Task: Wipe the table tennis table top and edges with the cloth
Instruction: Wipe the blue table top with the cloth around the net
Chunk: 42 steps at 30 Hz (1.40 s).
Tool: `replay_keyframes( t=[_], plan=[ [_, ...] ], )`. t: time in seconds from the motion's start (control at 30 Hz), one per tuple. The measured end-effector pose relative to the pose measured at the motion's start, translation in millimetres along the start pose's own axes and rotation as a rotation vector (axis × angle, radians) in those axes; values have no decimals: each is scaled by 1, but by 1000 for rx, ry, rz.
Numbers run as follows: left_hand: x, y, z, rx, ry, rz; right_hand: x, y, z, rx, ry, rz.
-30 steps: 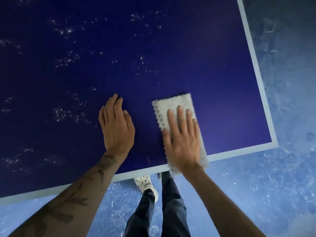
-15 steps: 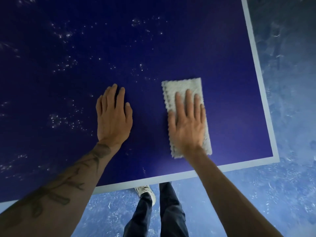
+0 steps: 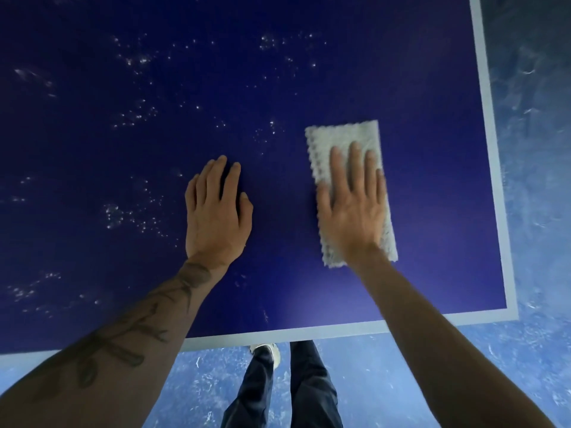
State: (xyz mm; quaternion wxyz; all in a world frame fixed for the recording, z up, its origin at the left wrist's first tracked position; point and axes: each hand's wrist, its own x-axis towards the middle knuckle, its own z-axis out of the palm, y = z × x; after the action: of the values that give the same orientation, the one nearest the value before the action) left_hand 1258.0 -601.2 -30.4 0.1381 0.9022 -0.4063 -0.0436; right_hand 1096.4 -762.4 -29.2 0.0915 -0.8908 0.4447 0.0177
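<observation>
Table (image 3: 309, 72): flat, matte dark blue with a pale border stripe.
Cloth (image 3: 343, 137): pale, nubbly rectangle with scalloped edges, lying flat near the table's right side. It has slid inward from the near edge, so this is an outward stroke.
Right hand (image 3: 355, 211): flat on the cloth, fingers straight and slightly spread, pressing.
Left hand (image 3: 216, 217): flat on the bare table, fingers together.
Specks (image 3: 136, 115): white dots to the left, probably unwiped.

The right hand (image 3: 355, 211) pushes the cloth (image 3: 343, 137) farther onto the counter (image 3: 309, 72). The cloth no longer hangs over the near white edge line (image 3: 278, 335). The left hand (image 3: 216, 217) also lies farther from that line than before.
</observation>
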Motion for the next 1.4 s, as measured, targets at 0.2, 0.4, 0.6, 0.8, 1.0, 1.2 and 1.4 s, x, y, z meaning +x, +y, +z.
replay_keyframes(
  t=[0.2,0.4,0.6,0.8,1.0,1.2,1.4],
  plan=[
    [0,-1,1,25,-6,-1,17,-62,9,50,11,-85],
    [0,0,0,2,-4,-10,2,-8,4,12,-14,-158],
    [1,3,-2,20,-11,-16,70,-38,-6,62,19,20],
    [2,0,0,27,2,-7,23,-34,6,2,-45,-389],
    [1,-1,3,15,5,-15,87,-2,-14,6,3,-15],
    [1,-3,3,38,13,6,55,-72,1,4,-40,-249],
    [2,-4,0,0,-6,-4,70,-24,-11,0,-52,-15]
  ],
)
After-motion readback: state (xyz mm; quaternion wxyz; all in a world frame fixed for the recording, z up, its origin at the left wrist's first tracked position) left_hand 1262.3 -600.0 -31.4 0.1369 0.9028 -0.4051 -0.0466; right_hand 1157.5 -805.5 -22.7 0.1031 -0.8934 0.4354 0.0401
